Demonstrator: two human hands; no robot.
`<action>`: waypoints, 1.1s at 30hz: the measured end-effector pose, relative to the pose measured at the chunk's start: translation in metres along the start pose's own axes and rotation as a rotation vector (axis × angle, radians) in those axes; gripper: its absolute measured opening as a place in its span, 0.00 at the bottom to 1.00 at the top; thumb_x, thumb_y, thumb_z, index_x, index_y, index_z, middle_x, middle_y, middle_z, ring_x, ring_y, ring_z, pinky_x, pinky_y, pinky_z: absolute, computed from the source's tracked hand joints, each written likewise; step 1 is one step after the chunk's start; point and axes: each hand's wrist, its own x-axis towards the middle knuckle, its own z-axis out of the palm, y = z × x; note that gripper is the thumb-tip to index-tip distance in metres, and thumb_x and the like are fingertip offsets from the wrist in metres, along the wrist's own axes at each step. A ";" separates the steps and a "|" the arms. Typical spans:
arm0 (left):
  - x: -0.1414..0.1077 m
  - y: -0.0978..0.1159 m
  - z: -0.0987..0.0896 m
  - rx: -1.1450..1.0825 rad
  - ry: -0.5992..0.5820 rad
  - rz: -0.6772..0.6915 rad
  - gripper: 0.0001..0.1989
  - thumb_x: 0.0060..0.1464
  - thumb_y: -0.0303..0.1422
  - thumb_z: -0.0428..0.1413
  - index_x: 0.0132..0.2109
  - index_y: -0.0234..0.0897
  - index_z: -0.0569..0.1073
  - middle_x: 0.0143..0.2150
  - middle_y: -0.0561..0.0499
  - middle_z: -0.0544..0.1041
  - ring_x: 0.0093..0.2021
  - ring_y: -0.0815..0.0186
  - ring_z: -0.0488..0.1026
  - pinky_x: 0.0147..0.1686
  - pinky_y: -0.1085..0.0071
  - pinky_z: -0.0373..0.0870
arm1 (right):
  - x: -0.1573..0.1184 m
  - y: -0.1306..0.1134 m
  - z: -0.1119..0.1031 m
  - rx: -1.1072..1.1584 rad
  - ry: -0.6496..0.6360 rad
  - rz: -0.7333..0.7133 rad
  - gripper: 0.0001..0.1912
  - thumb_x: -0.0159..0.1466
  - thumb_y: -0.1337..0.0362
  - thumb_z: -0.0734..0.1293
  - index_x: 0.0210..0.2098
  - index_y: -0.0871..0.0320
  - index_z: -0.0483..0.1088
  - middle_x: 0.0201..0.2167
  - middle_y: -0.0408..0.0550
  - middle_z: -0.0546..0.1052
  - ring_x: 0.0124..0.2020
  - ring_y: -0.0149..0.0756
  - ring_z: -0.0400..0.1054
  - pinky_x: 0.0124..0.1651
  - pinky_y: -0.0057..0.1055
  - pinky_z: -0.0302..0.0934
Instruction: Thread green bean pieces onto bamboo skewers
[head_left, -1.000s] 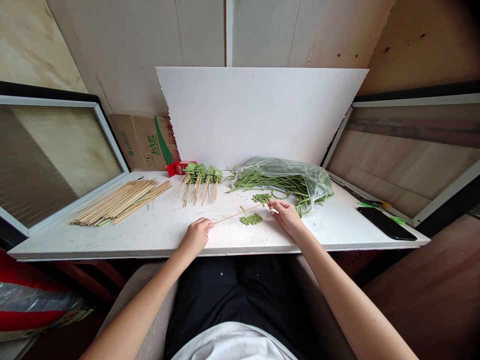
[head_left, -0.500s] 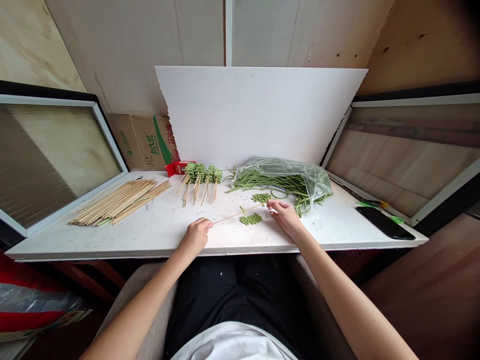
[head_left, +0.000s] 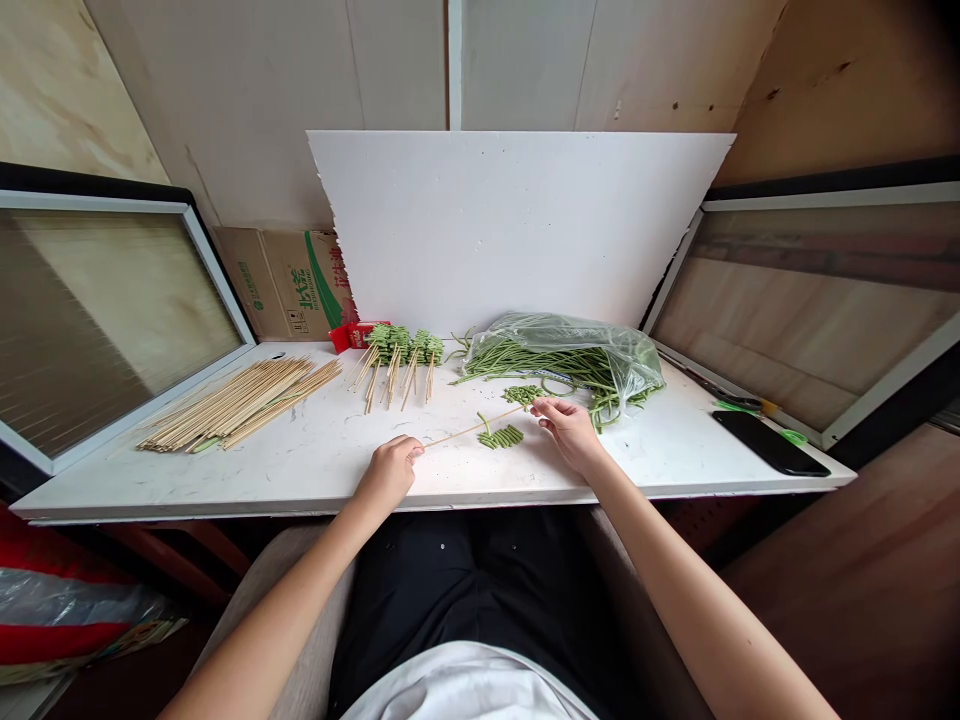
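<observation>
A thin bamboo skewer (head_left: 457, 434) spans the space between my two hands, slanting up to the right. My left hand (head_left: 391, 470) is closed round its near end. At the far end, my right hand (head_left: 564, 424) pinches the tip; whether a bean piece is also between those fingers is too small to tell. Below the skewer lies a row of cut green bean pieces (head_left: 501, 437), with one longer piece crossing its left end. Another pile of cut bean pieces (head_left: 523, 394) sits just behind my right fingertips.
Loose bamboo skewers (head_left: 240, 400) lie at left. Bean-loaded skewers (head_left: 405, 348) are stacked at the back, near a cardboard box (head_left: 289, 285). A clear plastic bag (head_left: 577, 335) of long beans lies behind my right hand. A black phone (head_left: 769, 443) rests at right on the white table (head_left: 300, 480).
Hardly anything differs. Both hands keep their hold on the skewer in nearly the same place, and the view has shifted very slightly.
</observation>
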 end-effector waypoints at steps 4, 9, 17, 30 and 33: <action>0.000 -0.001 0.001 -0.003 0.002 0.000 0.17 0.53 0.15 0.48 0.36 0.36 0.77 0.35 0.48 0.80 0.36 0.63 0.77 0.36 0.70 0.72 | 0.000 0.001 0.005 0.045 -0.029 0.002 0.17 0.54 0.48 0.79 0.33 0.55 0.82 0.37 0.51 0.81 0.40 0.39 0.73 0.39 0.32 0.62; -0.001 -0.002 0.002 -0.010 0.008 -0.004 0.16 0.53 0.15 0.48 0.35 0.37 0.77 0.34 0.48 0.80 0.36 0.62 0.78 0.37 0.70 0.73 | 0.002 0.004 0.008 0.049 -0.029 -0.037 0.17 0.54 0.48 0.79 0.33 0.54 0.82 0.36 0.51 0.81 0.40 0.40 0.73 0.37 0.33 0.62; -0.001 -0.002 0.000 0.017 0.033 -0.001 0.15 0.53 0.17 0.49 0.35 0.37 0.77 0.33 0.48 0.80 0.36 0.62 0.79 0.38 0.70 0.74 | -0.002 0.003 0.015 0.020 0.027 -0.060 0.20 0.54 0.45 0.79 0.32 0.56 0.81 0.35 0.52 0.81 0.39 0.42 0.73 0.37 0.33 0.63; -0.001 0.004 -0.002 0.019 0.025 0.033 0.16 0.53 0.16 0.48 0.36 0.37 0.76 0.34 0.49 0.80 0.36 0.63 0.78 0.38 0.70 0.73 | -0.023 0.001 0.052 -0.041 -0.031 -0.107 0.21 0.54 0.43 0.77 0.29 0.55 0.78 0.40 0.51 0.82 0.48 0.48 0.75 0.54 0.41 0.66; -0.002 0.004 -0.002 0.019 0.023 0.030 0.16 0.53 0.16 0.48 0.36 0.37 0.76 0.34 0.48 0.80 0.36 0.62 0.78 0.38 0.70 0.73 | -0.025 0.005 0.053 -0.030 -0.024 -0.096 0.20 0.55 0.44 0.78 0.29 0.55 0.78 0.39 0.50 0.82 0.48 0.47 0.75 0.56 0.41 0.65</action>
